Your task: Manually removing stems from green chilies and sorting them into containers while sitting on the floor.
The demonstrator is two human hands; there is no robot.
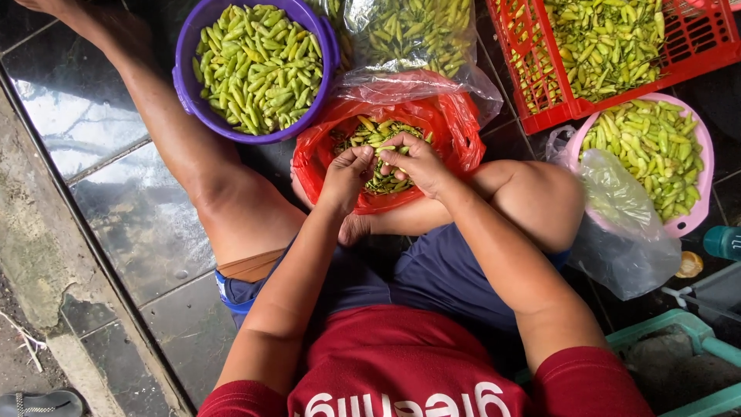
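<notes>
We're down at floor level in what looks like a home yard or market backroom used for sorting produce: dark glossy floor tiles (116, 193) beside a rough concrete edge (31, 255), a purple bowl (185, 69), a red crate (540, 108), a pink basin (698, 185) and plastic bags (617, 232), all heaped with green chillies (258, 62).

The floor (116, 208) is dark glossy tile, mirroring daylight. A rough concrete kerb (31, 255) borders it on the left.
</notes>
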